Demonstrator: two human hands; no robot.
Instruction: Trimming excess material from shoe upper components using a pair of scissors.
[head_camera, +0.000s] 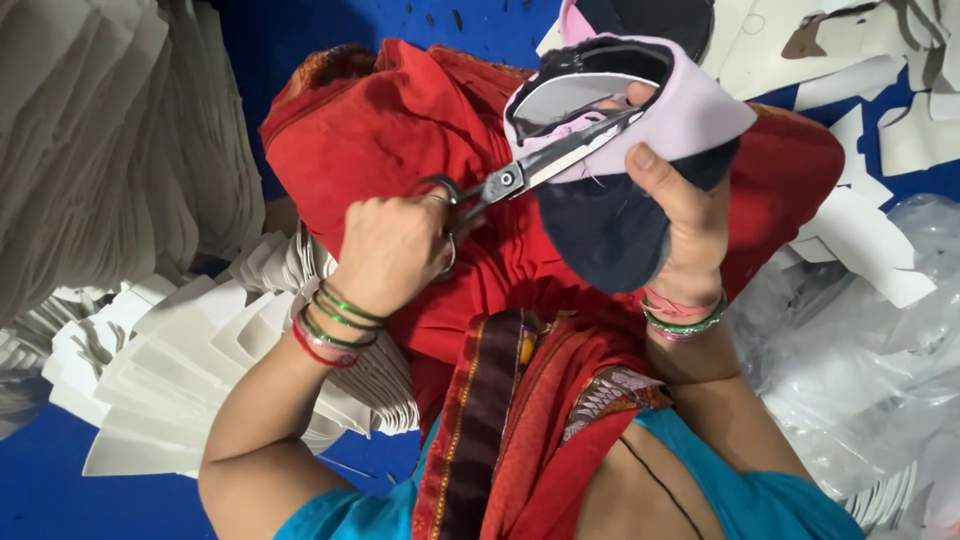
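Far left: stacks of pale cut sheets, fanned, running off the frame edge.
Lower left: more white cut pieces on a blue floor, partly behind the forearm.
Left hand: closed through the scissors handles; fingers in the loops hidden.
Blades: slightly parted, tips inside the pink cap piece, their ends hard to see.
Right hand: pinching the pink-and-dark cap piece, held over the red-draped lap.
Far right: crumpled clear plastic, contents unclear.
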